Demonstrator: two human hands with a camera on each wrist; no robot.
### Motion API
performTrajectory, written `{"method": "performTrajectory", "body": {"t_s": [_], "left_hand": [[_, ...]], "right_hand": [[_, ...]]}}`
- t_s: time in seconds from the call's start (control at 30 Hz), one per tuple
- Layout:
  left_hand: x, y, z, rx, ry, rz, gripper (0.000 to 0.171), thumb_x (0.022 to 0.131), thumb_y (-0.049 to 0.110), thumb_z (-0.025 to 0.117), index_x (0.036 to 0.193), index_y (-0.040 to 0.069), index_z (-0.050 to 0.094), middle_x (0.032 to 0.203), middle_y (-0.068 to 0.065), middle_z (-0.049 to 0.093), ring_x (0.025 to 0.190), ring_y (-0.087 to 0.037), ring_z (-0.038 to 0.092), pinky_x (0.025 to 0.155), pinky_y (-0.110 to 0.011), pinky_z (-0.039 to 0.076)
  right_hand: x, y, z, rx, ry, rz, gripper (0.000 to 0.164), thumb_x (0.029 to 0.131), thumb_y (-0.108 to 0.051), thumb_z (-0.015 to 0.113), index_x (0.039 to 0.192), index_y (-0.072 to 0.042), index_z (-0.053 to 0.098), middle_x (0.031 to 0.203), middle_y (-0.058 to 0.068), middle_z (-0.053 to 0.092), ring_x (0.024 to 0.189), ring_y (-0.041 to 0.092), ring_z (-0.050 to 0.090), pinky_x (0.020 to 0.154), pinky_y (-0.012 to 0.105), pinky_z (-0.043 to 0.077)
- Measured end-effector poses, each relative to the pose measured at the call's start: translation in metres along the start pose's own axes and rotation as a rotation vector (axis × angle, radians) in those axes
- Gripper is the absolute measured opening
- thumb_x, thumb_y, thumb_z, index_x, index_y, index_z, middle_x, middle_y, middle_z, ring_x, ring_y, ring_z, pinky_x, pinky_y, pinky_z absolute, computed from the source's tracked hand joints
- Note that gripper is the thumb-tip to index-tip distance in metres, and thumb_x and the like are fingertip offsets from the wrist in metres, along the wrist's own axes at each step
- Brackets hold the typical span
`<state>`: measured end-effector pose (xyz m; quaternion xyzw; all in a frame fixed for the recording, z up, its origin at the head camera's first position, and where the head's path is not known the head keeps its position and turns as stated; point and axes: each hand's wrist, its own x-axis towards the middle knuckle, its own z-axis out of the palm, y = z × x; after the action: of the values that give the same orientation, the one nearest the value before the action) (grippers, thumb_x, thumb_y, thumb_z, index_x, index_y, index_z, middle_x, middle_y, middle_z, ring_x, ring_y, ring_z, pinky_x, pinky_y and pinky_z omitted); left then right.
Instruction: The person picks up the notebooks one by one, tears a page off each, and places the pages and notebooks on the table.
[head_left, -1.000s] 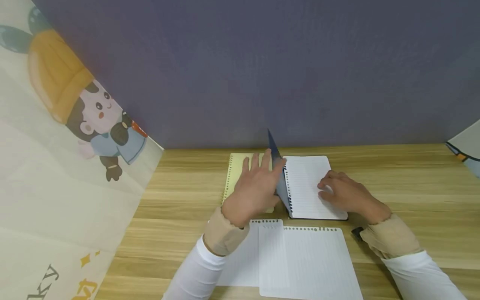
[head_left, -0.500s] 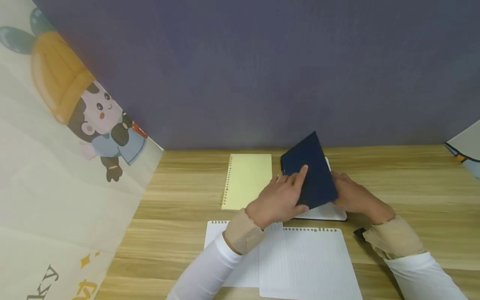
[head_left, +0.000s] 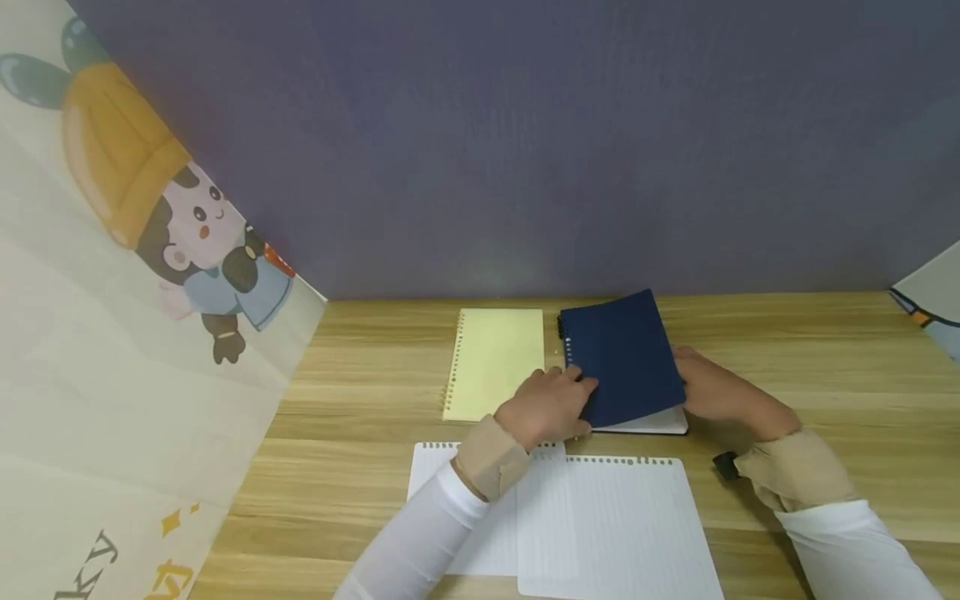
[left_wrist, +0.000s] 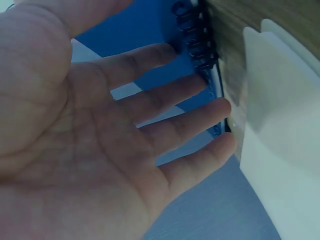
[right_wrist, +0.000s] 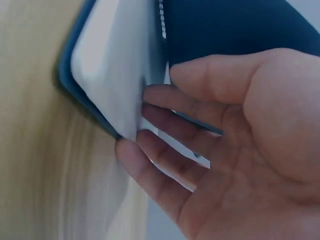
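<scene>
A spiral notebook with a dark blue cover (head_left: 626, 358) lies on the table, its cover swung over the pages but raised at the right, so white pages (right_wrist: 107, 65) show beneath. At its lower left corner, my left hand (head_left: 546, 406) touches the cover by the binding. The left wrist view has those fingers fairly straight, with tips near the black coil (left_wrist: 192, 30). My right hand (head_left: 727, 392) is at the notebook's right edge. Its extended fingers touch the page edges in the right wrist view, and the thumb is beside the cover.
To the left lies a pale yellow spiral notebook (head_left: 495, 362). Overlapping loose lined sheets (head_left: 622, 533) with punched holes are spread in front, partly under the left forearm. A dark grey panel (head_left: 480, 150) stands along the back of the wooden table (head_left: 360, 400).
The blue cover has swung from upright at the left over to the right and down onto the pages. My left hand followed it rightward, then lowered to the binding corner. My right hand stayed at the right edge.
</scene>
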<state>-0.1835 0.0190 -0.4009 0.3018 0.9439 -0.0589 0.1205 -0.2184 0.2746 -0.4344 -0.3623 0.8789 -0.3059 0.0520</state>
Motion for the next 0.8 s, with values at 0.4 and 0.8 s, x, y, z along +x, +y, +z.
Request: {"method": "performTrajectory", "body": {"t_s": [0.4, 0.8], "left_hand": [[0.003, -0.004, 0.005, 0.013, 0.020, -0.002, 0.060, 0.082, 0.052, 0.060, 0.135, 0.030, 0.045, 0.133, 0.004, 0.039, 0.114, -0.017, 0.046, 0.087, -0.034, 0.038], [0.007, -0.006, 0.006, -0.003, 0.012, 0.025, 0.062, 0.080, 0.051, 0.062, 0.135, 0.028, 0.046, 0.129, 0.003, 0.040, 0.106, -0.015, 0.050, 0.075, -0.026, 0.042]], "right_hand": [[0.001, 0.006, -0.012, 0.046, -0.010, 0.274, 0.049, 0.096, -0.018, 0.044, 0.137, 0.005, 0.029, 0.130, 0.026, 0.036, 0.108, 0.037, 0.045, 0.081, 0.042, 0.042], [-0.001, 0.004, -0.007, -0.136, -0.066, 0.256, 0.053, 0.092, -0.034, 0.052, 0.130, 0.003, 0.045, 0.131, 0.024, 0.036, 0.119, 0.045, 0.028, 0.091, 0.055, 0.029]]}}
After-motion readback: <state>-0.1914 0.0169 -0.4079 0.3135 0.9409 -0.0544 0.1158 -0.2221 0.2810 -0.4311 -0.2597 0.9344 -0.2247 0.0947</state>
